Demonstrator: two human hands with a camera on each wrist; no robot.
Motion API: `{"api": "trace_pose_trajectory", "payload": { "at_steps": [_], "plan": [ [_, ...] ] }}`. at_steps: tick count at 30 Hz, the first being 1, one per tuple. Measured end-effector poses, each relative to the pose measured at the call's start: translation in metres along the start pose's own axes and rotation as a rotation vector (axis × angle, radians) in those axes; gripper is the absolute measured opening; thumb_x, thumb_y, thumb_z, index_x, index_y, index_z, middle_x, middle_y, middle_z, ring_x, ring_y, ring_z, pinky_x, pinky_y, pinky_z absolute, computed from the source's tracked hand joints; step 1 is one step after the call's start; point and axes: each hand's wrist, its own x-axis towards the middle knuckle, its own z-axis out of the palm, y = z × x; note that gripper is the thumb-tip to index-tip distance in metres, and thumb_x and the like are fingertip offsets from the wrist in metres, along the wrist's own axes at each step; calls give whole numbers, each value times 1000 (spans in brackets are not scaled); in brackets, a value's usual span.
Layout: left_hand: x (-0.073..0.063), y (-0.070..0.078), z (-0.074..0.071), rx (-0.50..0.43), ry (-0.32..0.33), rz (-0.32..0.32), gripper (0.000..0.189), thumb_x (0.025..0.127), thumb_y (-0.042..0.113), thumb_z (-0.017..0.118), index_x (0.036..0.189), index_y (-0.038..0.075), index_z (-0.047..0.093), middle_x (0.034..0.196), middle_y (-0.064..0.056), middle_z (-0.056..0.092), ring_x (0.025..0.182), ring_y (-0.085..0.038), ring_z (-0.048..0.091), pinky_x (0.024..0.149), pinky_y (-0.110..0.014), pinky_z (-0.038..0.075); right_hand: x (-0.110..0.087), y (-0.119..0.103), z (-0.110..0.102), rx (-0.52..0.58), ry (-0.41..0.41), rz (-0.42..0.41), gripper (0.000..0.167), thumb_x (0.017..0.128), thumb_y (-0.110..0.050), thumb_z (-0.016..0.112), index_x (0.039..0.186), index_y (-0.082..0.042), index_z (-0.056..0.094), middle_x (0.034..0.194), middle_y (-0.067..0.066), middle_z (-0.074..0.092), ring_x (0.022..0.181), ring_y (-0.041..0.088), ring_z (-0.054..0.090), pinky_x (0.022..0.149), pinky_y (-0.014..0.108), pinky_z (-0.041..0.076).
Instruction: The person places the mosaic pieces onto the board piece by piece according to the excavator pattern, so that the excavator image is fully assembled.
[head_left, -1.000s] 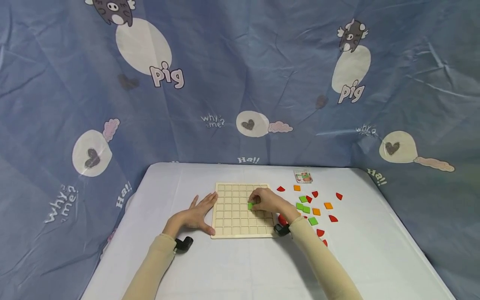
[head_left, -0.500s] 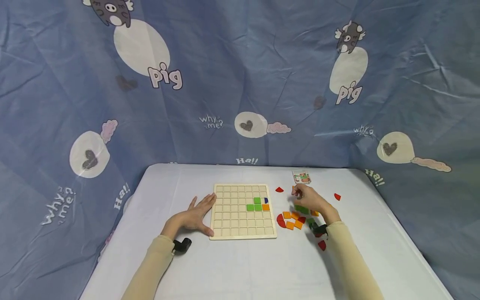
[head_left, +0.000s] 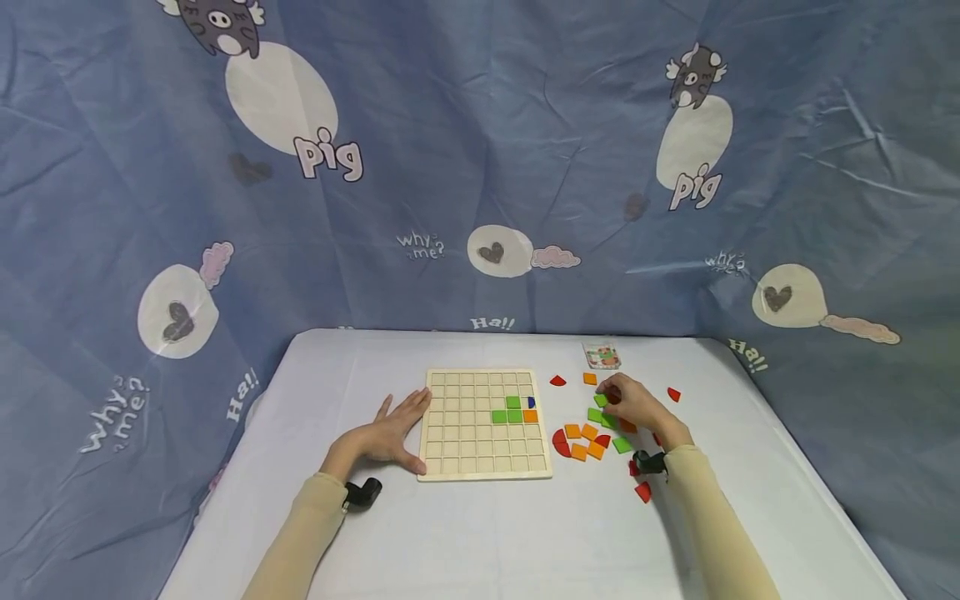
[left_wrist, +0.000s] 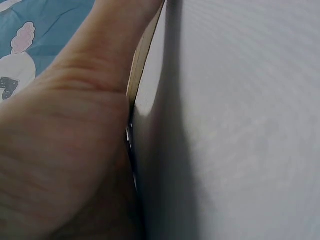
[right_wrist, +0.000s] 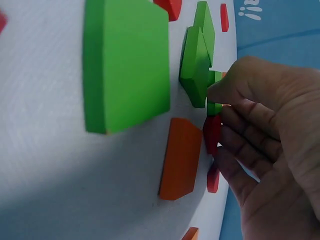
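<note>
A pale wooden grid board point(head_left: 465, 430) lies on the table, with three green squares point(head_left: 514, 416), an orange square point(head_left: 530, 416) and a small blue half-round piece point(head_left: 532, 402) in cells on its right side. My left hand point(head_left: 389, 432) rests spread along the board's left edge, fingers straight, thumb by the lower left corner. Among the loose tiles right of the board, my right hand point(head_left: 636, 403) has thumb and curled fingers at a green square tile point(head_left: 602, 400). In the right wrist view the thumb lies against that green tile point(right_wrist: 214, 106); the fingertips behind are partly hidden.
Around the right hand lie loose green squares point(head_left: 622, 445), orange squares point(head_left: 589, 432) and red rounded wedges point(head_left: 562, 449). A small patterned card point(head_left: 602, 357) lies at the back right. The white table point(head_left: 480, 533) meets a blue printed cloth point(head_left: 420, 292) behind.
My right hand has left the board, where it held a green square, moved right to the loose tiles, then come slightly nearer to a green tile. The left hand stays at the board's edge.
</note>
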Motion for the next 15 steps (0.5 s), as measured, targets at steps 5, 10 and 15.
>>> {"api": "trace_pose_trajectory", "payload": {
  "at_steps": [5,10,15],
  "plan": [
    [1,-1,1,3,-3,-6,137,61,69,77,155,5,-1,163,-10,-7,151,-31,-5,115,-62,-13,3,-2,0,-36,-7,7,27,83,-15,73,107,-7,63,106,8,63,94,22,56,95,47,50],
    [0,0,1,5,-14,-16,138,60,69,77,155,6,-1,164,-9,-8,151,-30,-5,116,-61,-14,7,-4,3,-70,-14,31,26,82,-18,74,104,-7,64,97,6,64,86,19,57,86,40,53],
    [1,0,1,12,-17,-13,137,62,69,76,155,6,-1,164,-9,-8,151,-30,-5,115,-62,-14,7,-9,7,-79,35,11,26,81,-19,75,101,-7,64,94,5,65,84,17,57,80,37,53]
  ]
}}
